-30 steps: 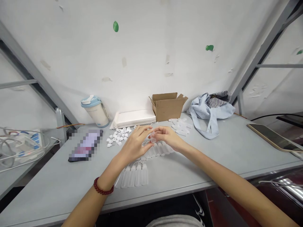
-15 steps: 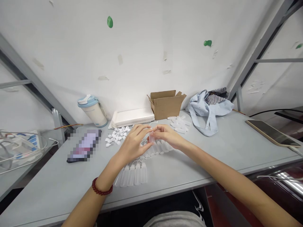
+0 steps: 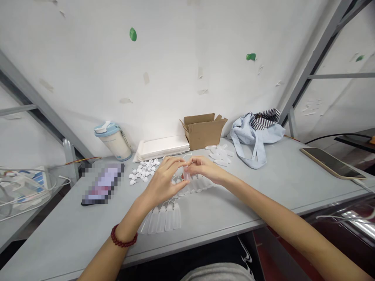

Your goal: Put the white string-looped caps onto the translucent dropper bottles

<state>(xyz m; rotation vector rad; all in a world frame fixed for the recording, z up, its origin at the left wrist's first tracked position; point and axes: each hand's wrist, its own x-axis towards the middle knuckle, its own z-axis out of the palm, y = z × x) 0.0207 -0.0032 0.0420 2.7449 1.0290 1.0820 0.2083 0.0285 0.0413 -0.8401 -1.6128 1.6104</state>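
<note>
— What is the person holding there, middle of the frame?

— A little clear bottle (image 3: 186, 174), just above the table (image 3: 263, 187). The left hand (image 3: 162, 181) pinches it between thumb and fingertips. The right hand (image 3: 206, 169) has its fingers curled in and nips the top end. Neither hand is spread.

— Why lifted up like that?

— My guess is that it lets both sets of fingertips reach it, which they couldn't if it lay flat. Right under the hands lies a row of bottles (image 3: 197, 183) side by side, and a second batch (image 3: 164, 217) sits lower, nearer the table's edge. They look lined up to keep them apart from the loose ones (image 3: 219, 154) further back.

— And the white bits to the left?

— A heap of small caps (image 3: 143, 169), close to the left hand, probably for easy reach.

— Any containers?

— A cardboard box (image 3: 203, 130) at the back, flaps open, but I cannot see inside it. There is a lidded cup (image 3: 113, 138) up left, closed, contents hidden. A cloth bag (image 3: 254, 132) slumps at the upper right with striped fabric showing at its mouth. Between cup and box there is a stack of white trays (image 3: 162, 146), with nothing visible on top.
</note>
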